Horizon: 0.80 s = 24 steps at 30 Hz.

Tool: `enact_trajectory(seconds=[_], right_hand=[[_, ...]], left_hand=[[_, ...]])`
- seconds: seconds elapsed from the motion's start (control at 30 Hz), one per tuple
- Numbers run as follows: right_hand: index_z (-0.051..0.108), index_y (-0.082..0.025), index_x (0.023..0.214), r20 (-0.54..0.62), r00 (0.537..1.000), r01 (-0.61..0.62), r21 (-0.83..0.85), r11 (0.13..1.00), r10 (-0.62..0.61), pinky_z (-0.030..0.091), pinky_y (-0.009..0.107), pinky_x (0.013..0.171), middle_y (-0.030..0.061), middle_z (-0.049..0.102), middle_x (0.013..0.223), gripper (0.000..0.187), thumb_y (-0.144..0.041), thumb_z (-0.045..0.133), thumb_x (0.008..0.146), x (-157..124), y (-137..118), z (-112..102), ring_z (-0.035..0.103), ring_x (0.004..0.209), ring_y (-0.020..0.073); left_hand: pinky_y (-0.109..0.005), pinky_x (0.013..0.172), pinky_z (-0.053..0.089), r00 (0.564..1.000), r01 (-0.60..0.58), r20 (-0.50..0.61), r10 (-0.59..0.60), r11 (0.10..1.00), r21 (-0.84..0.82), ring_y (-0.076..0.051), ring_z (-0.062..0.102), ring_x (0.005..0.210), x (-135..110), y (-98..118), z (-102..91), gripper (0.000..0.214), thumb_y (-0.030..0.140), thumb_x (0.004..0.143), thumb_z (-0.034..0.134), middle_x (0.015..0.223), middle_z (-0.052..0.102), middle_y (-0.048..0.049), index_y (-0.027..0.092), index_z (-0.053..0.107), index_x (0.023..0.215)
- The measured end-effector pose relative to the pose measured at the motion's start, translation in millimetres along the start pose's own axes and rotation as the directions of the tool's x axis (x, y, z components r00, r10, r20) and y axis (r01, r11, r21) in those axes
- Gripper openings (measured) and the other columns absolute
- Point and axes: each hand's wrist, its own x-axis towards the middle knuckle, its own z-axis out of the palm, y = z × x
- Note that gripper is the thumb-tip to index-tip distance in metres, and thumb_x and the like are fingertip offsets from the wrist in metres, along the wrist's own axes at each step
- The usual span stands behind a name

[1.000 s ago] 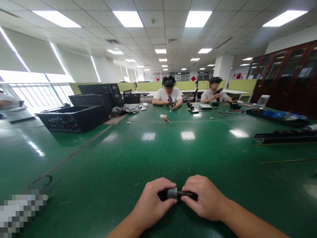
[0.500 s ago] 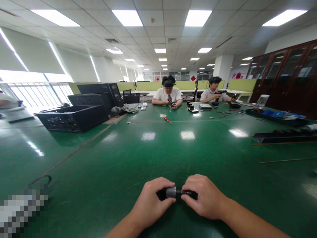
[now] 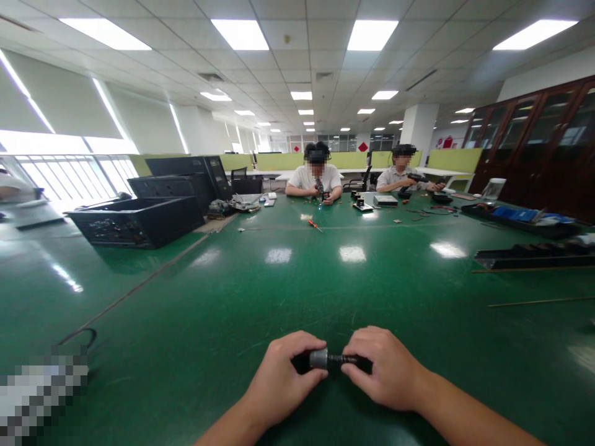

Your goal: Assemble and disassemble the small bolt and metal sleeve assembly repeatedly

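Observation:
Between thumb and fingers, my left hand (image 3: 284, 379) grips a short grey metal cylinder (image 3: 318, 358) with a dark part behind it, in the lower middle of the head view. A thin dark rod that looks threaded (image 3: 335, 358) runs from the cylinder's right side toward my right hand (image 3: 383, 367). The thumb and fingers of my right hand are closed on the rod's other end. Both pieces are held level, just above the green tabletop (image 3: 297, 297). My palms and fingers hide the outer ends.
An orange screwdriver (image 3: 314, 225) lies farther up the table. Black computer cases (image 3: 139, 220) stand at left, long dark trays (image 3: 534, 257) at right. Two people (image 3: 316, 179) work across the table with tools. A thin rod (image 3: 539, 302) lies at right.
My left hand and the grey cylinder have shifted slightly left, showing a little more of the rod between my hands. My right hand has barely moved.

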Motion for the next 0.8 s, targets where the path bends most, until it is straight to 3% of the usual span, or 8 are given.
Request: enact_trajectory(seconds=[0.8], right_hand=[[0.069, -0.022, 0.089, -0.001, 1.000, -0.018, 0.012, 1.000, 0.018, 0.040, 0.032, 0.071, 0.0016, 0.069, 0.080, 0.008, -0.027, 0.064, 0.086, 0.1, 1.9, -0.1, 0.060, 0.074, 0.0178]], left_hand=[[-0.032, 0.084, 0.052, 1.000, 0.024, -0.005, -0.024, 1.000, 0.008, -0.020, 0.069, 0.088, -1.8, -0.5, -1.3, 0.037, 0.006, 0.065, 0.079, 0.093, 0.075, -0.0009, 0.025, 0.076, 0.096]])
